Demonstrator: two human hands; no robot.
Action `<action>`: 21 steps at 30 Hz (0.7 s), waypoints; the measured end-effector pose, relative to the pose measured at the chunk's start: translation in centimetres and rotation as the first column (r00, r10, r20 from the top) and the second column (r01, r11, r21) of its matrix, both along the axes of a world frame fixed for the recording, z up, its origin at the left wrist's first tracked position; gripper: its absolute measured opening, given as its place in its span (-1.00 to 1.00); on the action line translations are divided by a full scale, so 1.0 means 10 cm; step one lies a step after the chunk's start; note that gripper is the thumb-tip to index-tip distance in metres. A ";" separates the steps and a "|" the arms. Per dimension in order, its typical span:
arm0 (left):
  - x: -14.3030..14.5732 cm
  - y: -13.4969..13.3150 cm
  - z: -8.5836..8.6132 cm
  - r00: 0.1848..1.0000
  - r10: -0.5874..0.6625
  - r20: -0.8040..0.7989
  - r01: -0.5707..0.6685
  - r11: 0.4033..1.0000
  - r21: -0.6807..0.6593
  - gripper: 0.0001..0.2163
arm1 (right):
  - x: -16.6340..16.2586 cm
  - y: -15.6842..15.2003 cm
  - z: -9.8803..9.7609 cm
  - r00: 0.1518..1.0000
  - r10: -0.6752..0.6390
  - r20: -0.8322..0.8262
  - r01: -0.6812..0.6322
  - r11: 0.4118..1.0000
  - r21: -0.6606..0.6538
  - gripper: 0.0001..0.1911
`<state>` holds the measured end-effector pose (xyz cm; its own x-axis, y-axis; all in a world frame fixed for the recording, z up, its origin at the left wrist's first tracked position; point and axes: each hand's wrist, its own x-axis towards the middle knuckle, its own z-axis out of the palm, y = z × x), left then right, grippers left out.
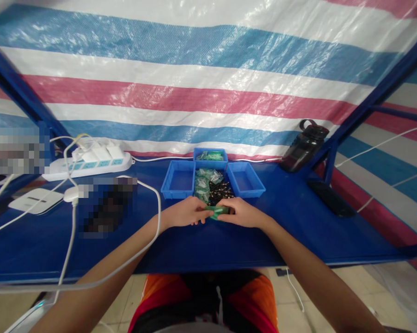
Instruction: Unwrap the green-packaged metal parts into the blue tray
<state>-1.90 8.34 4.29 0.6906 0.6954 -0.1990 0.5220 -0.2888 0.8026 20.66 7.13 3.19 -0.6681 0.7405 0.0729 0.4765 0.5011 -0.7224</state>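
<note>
Between my two hands is a small green plastic packet [218, 211], held low over the blue table. My left hand [187, 212] pinches its left end between thumb and fingers. On the other side my right hand [242, 212] grips the right end, fingers curled. What is inside the packet is too small to make out. Just beyond my hands lies a pile of small dark pieces with shiny metal tips [220, 192]. Green-and-clear packets [203, 182] lie beside and behind that pile. At the back, a blue bin [210, 151] contains more green packets.
Blue trays stand left [177, 195] and right [247, 192] of the pile. A dark bottle [303, 145] leans at the back right, near a black flat object [330, 198]. A white power strip [90, 166] sits back left, and a white cable [159, 208] loops over my left forearm.
</note>
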 end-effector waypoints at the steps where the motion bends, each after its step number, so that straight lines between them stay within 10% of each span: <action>1: 0.00 0.00 0.00 1.000 -0.012 -0.003 0.012 1.000 0.006 -0.62 | 0.00 0.00 0.00 1.000 0.000 0.020 -0.001 1.000 0.019 -0.77; 21: 0.00 0.02 -0.04 0.997 -0.078 -0.001 0.077 0.992 0.102 -0.67 | 0.04 0.06 -0.11 0.993 -0.122 0.004 0.122 0.993 -0.010 -0.75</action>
<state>-1.88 8.58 3.89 0.7438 0.6562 -0.1275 0.4923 -0.4087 0.7685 21.10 7.74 2.12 -0.5733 0.8170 0.0622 0.5362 0.4315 -0.7254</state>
